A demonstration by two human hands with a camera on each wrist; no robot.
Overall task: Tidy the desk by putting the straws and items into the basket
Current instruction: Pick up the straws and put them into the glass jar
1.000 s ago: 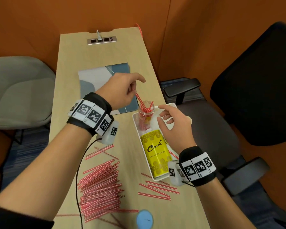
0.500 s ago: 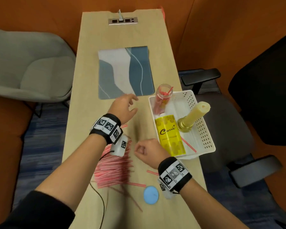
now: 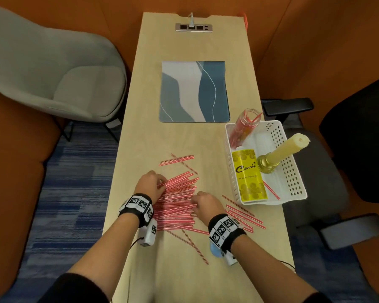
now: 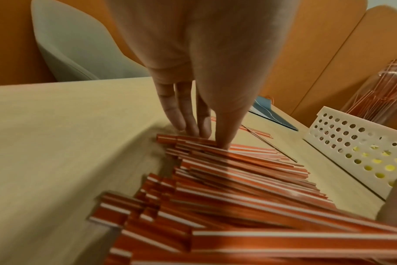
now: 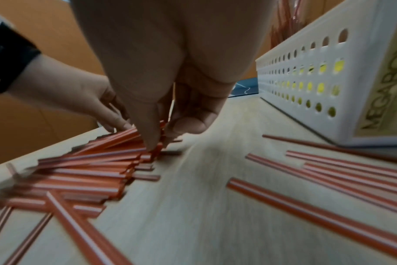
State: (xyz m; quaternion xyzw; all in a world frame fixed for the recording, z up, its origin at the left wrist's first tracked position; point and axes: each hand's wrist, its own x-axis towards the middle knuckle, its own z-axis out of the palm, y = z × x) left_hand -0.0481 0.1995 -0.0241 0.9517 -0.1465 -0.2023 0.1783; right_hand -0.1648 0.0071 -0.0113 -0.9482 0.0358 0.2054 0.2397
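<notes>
Near the front edge of the desk (image 3: 197, 132), a heap of red-and-white striped straws (image 3: 175, 202) lies roughly parallel, bracketed at its two ends by the hands. Left hand (image 3: 148, 186): fingers extended and close together, fingertips (image 4: 193, 129) pressing on the straw ends, apparently to square the bundle. Right hand (image 3: 204, 204): thumb and fingers curled in a pinch on the opposite straw ends, seemingly so the heap can be lifted as one. Loose straws (image 3: 243, 215) lie scattered to the right, just beside the white perforated basket (image 3: 293, 171), which stands at the desk's right edge. The basket already holds a clear jar of straws (image 3: 244, 125), a yellow talcum-powder box (image 3: 248, 176) and a candle in a brass holder (image 3: 280, 152), placed upright or leaning to leave floor space. Judged progress: most straws are not yet stowed. A blue disc (image 3: 213, 250) lies partly hidden under the right wrist.
</notes>
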